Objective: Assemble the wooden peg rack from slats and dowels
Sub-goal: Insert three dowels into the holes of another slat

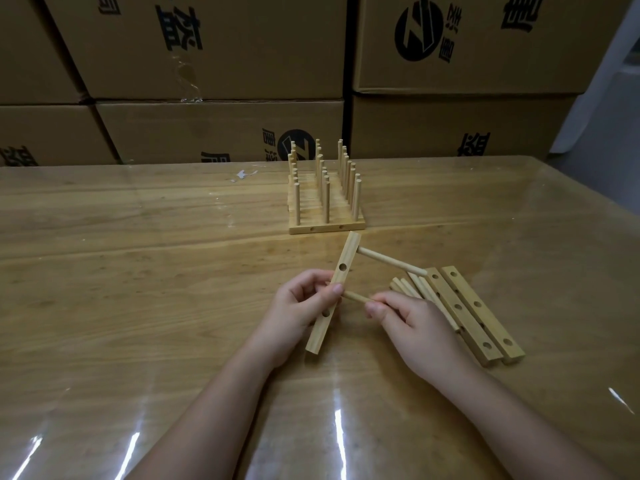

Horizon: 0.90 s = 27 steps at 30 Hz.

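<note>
Step in hand: fitting a 2nd dowel into the slat, by my reading.
Slat: the slat (341,278) is held slanted above the desk (138,254), with its far end pointing toward the finished rack (325,202).
Left grip: the left hand (298,306) grasps the slat around its middle, thumb on the near face.
Right grip: the right hand (412,323) pinches the 2nd dowel (356,296) at its near end and aims it at the slat's right side.
Seated dowel: the 1st dowel (391,265) already stands out from the slat near its far end, pointing right.
Contact: the 2nd dowel's tip meets the slat beside the left thumb. Whether it has entered a hole is hidden.
Open holes: 2 holes on the face toward the camera show empty.
Stock: 2 spare slats (478,313) lie side by side on the desk at the right. Loose dowels (412,289) touch their left edge, partly under the right hand.
Next move calls for: a straight push along the dowel's own axis, with the left hand bracing the slat so it does not twist.
Progress: early, I judge, with most parts unused.
Behind: cardboard boxes (214,46) are stacked past the desk.
</note>
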Each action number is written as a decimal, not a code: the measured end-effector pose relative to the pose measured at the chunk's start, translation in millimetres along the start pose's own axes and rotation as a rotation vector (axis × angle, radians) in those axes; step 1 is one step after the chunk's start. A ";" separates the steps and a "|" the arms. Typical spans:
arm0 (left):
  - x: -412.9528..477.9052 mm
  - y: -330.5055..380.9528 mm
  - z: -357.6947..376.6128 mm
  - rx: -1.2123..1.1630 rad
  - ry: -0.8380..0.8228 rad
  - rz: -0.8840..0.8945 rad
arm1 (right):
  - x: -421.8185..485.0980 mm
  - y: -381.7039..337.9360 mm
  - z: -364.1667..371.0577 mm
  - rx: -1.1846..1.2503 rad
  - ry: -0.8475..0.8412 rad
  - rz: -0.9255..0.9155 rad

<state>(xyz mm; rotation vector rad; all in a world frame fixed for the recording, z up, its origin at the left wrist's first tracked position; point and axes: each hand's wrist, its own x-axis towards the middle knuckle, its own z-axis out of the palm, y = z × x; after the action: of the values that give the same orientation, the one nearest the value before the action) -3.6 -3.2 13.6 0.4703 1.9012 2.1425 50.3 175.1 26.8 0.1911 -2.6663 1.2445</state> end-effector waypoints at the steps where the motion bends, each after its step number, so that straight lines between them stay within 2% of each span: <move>1: -0.3 0.4 0.3 -0.003 0.004 0.000 | -0.1 -0.1 0.2 0.010 -0.004 0.008; 8: -1.6 3.6 0.3 0.027 0.017 -0.002 | 0.3 0.2 1.5 0.087 -0.023 0.063; 12: 0.2 3.6 2.8 -0.001 0.046 -0.033 | 2.0 -2.2 -0.3 0.098 -0.014 0.019; 14: 1.3 4.4 1.5 -0.083 0.071 -0.066 | 3.6 -2.7 -4.7 0.136 0.051 0.005; 16: 2.7 6.2 -2.0 -0.219 0.098 -0.102 | 6.0 -0.4 -10.8 0.127 0.187 -0.005; 19: 6.2 7.9 -7.1 -0.418 0.197 -0.109 | 8.2 4.2 -16.5 0.088 0.327 -0.042; 23: 9.5 9.3 -8.9 -0.624 0.238 -0.121 | 7.3 7.7 -12.5 -0.234 0.240 -0.029; 27: 11.0 9.7 -9.6 -0.696 0.243 -0.106 | 5.0 9.8 -4.6 -0.559 0.047 -0.046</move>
<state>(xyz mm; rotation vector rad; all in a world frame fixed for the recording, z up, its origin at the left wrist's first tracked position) -17.1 -8.9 23.1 -0.0330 1.1028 2.6687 44.1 184.7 23.5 0.1324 -2.8207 0.4472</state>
